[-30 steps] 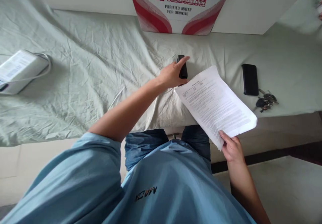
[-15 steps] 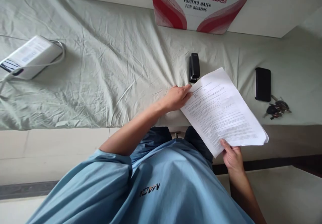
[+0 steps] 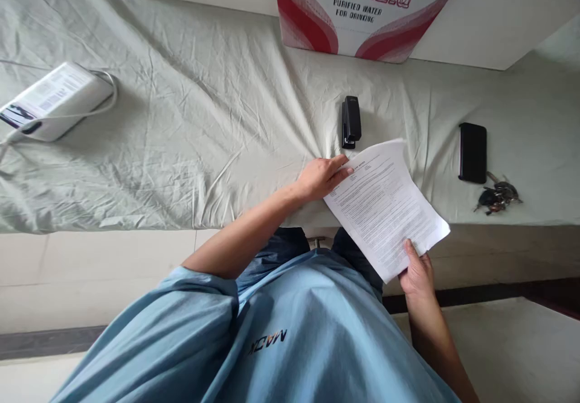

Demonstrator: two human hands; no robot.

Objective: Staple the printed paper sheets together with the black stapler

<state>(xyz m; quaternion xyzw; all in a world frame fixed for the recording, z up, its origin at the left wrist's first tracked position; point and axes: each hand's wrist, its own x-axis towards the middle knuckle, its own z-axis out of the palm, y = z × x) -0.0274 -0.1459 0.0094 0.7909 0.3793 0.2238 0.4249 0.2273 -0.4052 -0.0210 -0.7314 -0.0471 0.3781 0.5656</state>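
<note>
Fingers (image 3: 338,170) pinch papers (image 3: 385,206); right hand (image 3: 417,273) seemingly grips; print illegible.

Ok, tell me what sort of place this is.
Probably a makeshift home or office work surface: a wrinkled cloth covers it, with a stapler, a phone, keys and a water carton.

Printed papers (image 3: 385,206), held over the near edge of a table (image 3: 181,149) covered in a pale green cloth: right hand (image 3: 417,274) grips the near corner, left hand (image 3: 321,177) pinches the far left corner. Black stapler (image 3: 350,122) lies on the cloth just beyond the papers, toward the far edge, below a red and white water box (image 3: 362,10). Black phone (image 3: 472,152) and keys (image 3: 497,197) lie side by side toward the right edge; white box (image 3: 54,101) with a cable lies at the left edge.
</note>
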